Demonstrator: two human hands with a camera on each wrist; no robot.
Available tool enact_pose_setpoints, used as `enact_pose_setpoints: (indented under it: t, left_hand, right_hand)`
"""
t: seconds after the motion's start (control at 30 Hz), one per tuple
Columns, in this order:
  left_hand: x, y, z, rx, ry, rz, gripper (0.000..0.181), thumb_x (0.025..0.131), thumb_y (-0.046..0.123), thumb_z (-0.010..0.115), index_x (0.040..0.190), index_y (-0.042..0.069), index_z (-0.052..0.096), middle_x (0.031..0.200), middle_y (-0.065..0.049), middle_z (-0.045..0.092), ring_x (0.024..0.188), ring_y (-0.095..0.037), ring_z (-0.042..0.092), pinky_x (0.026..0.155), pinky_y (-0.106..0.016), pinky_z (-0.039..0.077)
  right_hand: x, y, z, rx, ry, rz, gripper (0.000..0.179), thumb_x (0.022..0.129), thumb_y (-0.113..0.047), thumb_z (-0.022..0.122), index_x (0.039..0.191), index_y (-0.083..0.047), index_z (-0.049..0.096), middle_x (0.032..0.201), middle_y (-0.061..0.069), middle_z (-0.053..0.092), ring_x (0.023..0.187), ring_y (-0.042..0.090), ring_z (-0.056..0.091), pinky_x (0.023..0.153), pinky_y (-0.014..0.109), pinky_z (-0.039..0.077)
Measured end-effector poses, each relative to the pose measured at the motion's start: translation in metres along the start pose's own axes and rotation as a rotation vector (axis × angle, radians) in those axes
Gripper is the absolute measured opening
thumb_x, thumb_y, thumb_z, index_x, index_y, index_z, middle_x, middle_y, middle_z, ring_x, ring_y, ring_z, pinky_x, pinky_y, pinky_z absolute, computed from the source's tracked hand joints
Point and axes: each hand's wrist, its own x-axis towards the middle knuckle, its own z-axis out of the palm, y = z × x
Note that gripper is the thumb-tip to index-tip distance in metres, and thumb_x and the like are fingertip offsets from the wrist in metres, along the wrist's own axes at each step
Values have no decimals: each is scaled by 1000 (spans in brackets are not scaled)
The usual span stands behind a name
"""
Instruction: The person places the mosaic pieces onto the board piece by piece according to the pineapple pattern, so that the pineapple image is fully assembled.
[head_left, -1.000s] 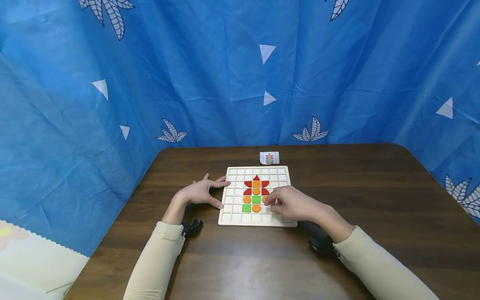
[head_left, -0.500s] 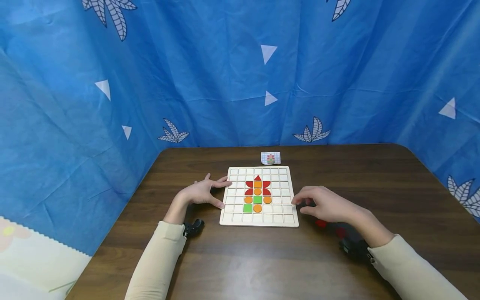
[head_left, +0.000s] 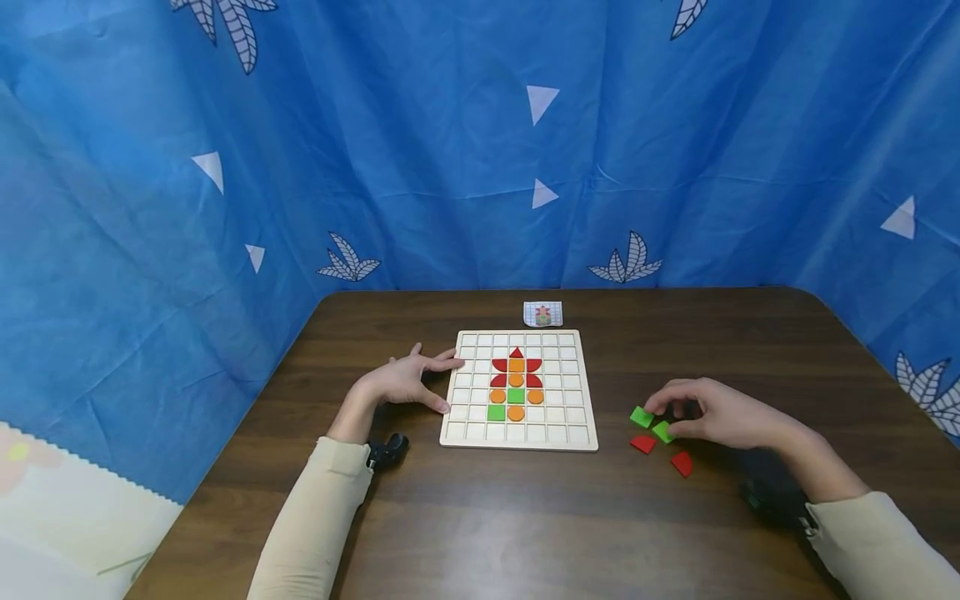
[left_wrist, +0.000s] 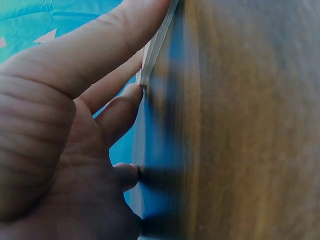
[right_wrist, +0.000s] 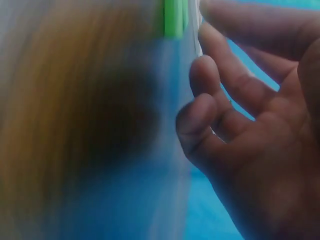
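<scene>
A white gridded board (head_left: 558,392) lies on the table, bearing red, orange and green flat pieces set in a figure. At its left edge rests my left hand (head_left: 401,383), thumb and fingertips spread along the rim; the left wrist view shows fingertips (left_wrist: 131,92) against the board's side. Right of the board, my right hand (head_left: 720,412) hovers by two green square pieces (head_left: 640,417), its thumb and index finger parted near them. In the right wrist view a green piece (right_wrist: 173,19) stands apart from the fingers. Two red quarter-round pieces (head_left: 642,444) lie just nearer.
A small printed card (head_left: 542,314) with a similar figure lies behind the board. The dark wooden table (head_left: 480,517) meets a blue curtain (head_left: 450,167) at its far edge. Black wrist devices (head_left: 388,452) are strapped on both arms.
My right hand has moved off the board to the right, to the loose pieces, uncovering an orange circle in its cell. The left hand has stayed at the board's edge.
</scene>
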Motion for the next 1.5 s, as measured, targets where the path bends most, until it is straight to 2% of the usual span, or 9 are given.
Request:
enact_pose_setpoints:
  t: [0.17,0.33,0.57,0.77,1.07,1.5]
  left_hand:
    - [0,0,-1,2,1,-6,87,79,43,88,155,37,47,171,7,25,159,-47,-11,115,-81,-7]
    - [0,0,-2,7,6,-14,89,77,46,88,155,38,46,171,7,25,159,-47,-10,115,-81,-6]
    - [3,0,-4,11,16,-14,88,77,46,88,155,39,46,172,7,24,159,-47,-10,115,-81,-6]
    - [0,1,-5,12,17,-9,88,77,45,88,154,38,47,171,7,25,159,-47,-10,115,-82,-6]
    - [-1,-2,-2,-5,5,-9,87,78,43,88,154,39,47,171,7,25,159,-47,-11,115,-81,-7]
    - [-1,0,0,-6,9,-5,87,77,44,89,154,38,48,171,8,26,159,-48,-10,114,-82,-6]
  right_hand:
    - [-5,10,-5,42,-49,7,30,89,-19,80,118,-20,73,111,-1,66,86,11,54,66,24,48]
    - [-5,12,-7,26,-63,-12,30,88,-20,81,117,-20,74,107,-2,64,85,12,52,64,24,46]
    - [-4,11,-9,-24,-51,10,25,88,-21,82,112,-22,75,102,-6,63,85,8,51,69,23,47]
    - [-3,11,-8,-46,-62,10,21,89,-19,80,109,-25,74,101,-7,61,86,6,50,70,23,48]
    - [-3,9,-7,-40,-101,11,23,90,-17,79,111,-23,72,102,-6,60,88,7,50,72,22,49]
    - [-5,4,-3,-82,-94,1,21,94,-11,74,111,-21,70,102,-6,58,87,3,50,73,22,50]
